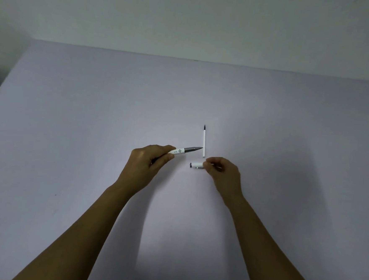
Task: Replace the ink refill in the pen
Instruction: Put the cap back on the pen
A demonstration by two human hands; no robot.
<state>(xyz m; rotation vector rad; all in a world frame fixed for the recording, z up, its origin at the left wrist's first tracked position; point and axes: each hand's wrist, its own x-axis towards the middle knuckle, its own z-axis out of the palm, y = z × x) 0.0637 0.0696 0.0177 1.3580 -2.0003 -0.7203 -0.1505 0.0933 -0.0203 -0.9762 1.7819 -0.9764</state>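
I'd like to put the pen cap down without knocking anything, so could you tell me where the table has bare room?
The table is bare to the left of the left hand, to the right of the right hand, and beyond the refill towards the far edge. It is crowded only in the middle, where the pen, the cap and the refill lie close together between the hands.
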